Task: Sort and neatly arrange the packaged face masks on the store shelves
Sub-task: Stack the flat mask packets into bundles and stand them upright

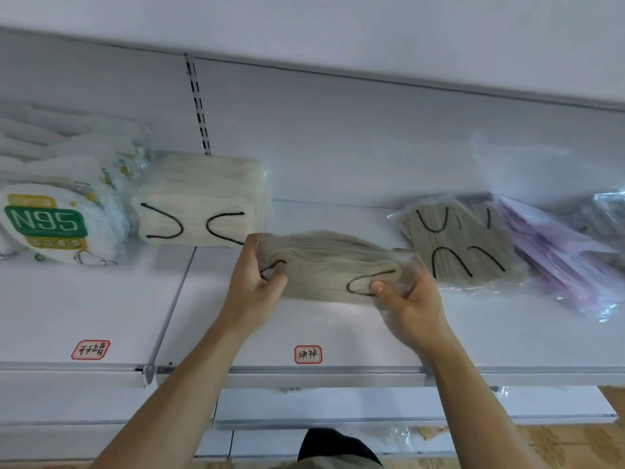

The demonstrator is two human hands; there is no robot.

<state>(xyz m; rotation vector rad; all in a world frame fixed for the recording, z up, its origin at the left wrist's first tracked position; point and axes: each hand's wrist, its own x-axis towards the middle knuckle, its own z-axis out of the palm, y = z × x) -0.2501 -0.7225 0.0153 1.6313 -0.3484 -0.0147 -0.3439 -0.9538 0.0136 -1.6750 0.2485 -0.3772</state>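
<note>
Fingers (270, 275) of both hands pinch the beige pack (331, 269) above the shelf (304, 333); likely placing; next, set it beside the cream stack (199, 204).

White metal shelf (101, 306) with a slotted upright (199, 106) on its pale back panel (338, 130); lower shelves (372, 406) below, tan patterned floor (575, 445).

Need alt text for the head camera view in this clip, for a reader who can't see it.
Both hands, left hand and right hand, grip a beige mask pack by its ends above a white shelf. N95 packs and cream masks lie left; grey-beige and lilac packs right.
</note>
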